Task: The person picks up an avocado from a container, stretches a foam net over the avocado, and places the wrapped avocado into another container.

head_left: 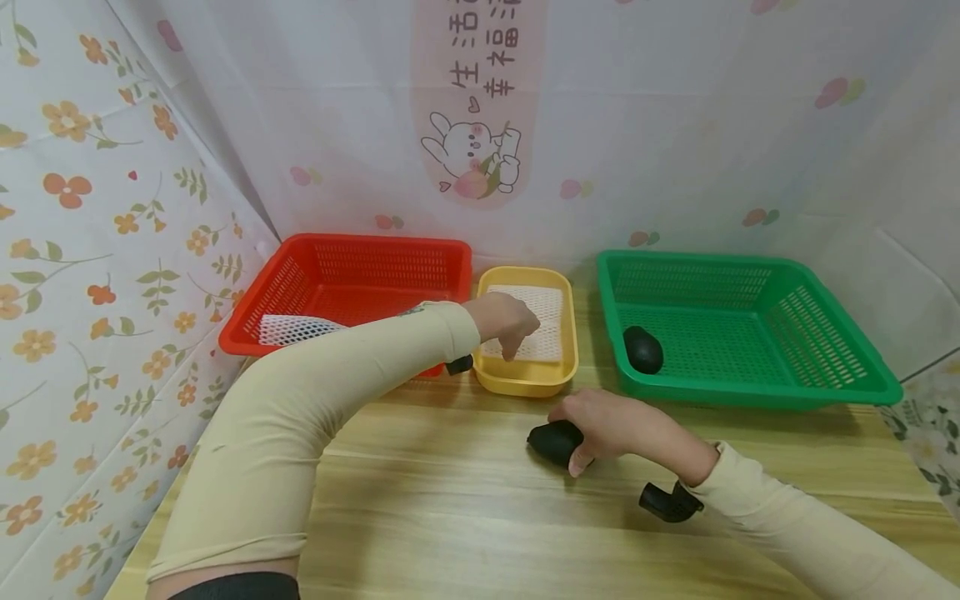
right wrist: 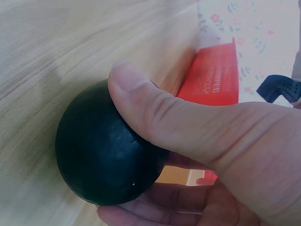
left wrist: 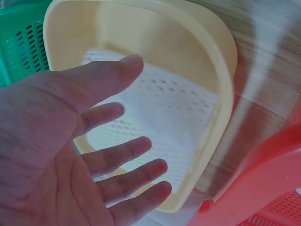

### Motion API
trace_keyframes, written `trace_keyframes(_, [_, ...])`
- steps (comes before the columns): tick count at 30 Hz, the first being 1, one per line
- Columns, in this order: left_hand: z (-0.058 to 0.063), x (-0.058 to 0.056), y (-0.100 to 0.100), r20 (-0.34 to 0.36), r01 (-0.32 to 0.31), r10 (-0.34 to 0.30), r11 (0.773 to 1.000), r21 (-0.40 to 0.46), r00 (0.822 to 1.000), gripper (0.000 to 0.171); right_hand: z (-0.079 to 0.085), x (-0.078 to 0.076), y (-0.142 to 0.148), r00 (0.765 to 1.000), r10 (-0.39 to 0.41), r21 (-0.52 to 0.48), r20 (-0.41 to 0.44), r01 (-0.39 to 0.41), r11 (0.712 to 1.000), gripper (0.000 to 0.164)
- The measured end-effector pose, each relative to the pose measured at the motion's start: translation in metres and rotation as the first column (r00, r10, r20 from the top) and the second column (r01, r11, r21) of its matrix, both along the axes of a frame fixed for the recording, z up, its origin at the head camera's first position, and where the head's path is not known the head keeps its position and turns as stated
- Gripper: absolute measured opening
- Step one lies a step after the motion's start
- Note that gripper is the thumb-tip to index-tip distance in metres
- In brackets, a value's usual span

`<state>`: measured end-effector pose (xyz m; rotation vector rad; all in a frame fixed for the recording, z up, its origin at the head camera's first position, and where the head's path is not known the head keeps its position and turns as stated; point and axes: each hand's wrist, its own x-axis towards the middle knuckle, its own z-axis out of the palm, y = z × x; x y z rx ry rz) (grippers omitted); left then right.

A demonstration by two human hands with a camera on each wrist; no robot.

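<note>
My right hand [head_left: 611,425] grips a dark avocado [head_left: 555,442] close over the wooden table, in front of the baskets. In the right wrist view the thumb presses on one side of the avocado [right wrist: 101,146], with fingers curled under the other side. My left hand [head_left: 506,321] hovers over the small yellow basket [head_left: 525,388], palm facing sideways and fingers loosely spread, with nothing held. Inside that basket lie white foam net sleeves [head_left: 551,333], flat and stacked; the left wrist view shows the net [left wrist: 183,101] beyond the fingers.
On the left stands a red basket [head_left: 382,242] with a white foam net piece [head_left: 296,328] in its front left corner, partly hidden by my left arm. A green basket [head_left: 750,395] on the right holds another dark avocado [head_left: 642,350]. A printed curtain [head_left: 337,108] hangs behind.
</note>
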<state>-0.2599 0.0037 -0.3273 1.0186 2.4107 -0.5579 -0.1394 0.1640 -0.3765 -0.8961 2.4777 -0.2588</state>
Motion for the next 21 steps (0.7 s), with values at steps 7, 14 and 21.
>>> trace_keyframes(7, [-0.009,-0.004,0.003,-0.030,-0.022,0.024,0.997,0.075,0.999,0.069,0.002,0.001,0.001,1.000,0.005,-0.010,-0.002,-0.005,1.000,0.056])
trace_keyframes(14, [-0.021,-0.005,0.012,-0.123,0.017,-0.006,0.996,0.089,0.992,0.054,0.002,0.000,0.003,1.000,0.004,-0.010,0.002,-0.004,1.000,0.060])
trace_keyframes(21, [-0.035,-0.001,0.026,-0.164,0.048,-0.041,0.998,0.041,0.986,0.046,0.000,0.000,0.003,1.000,-0.010,-0.011,0.012,0.010,1.000,0.059])
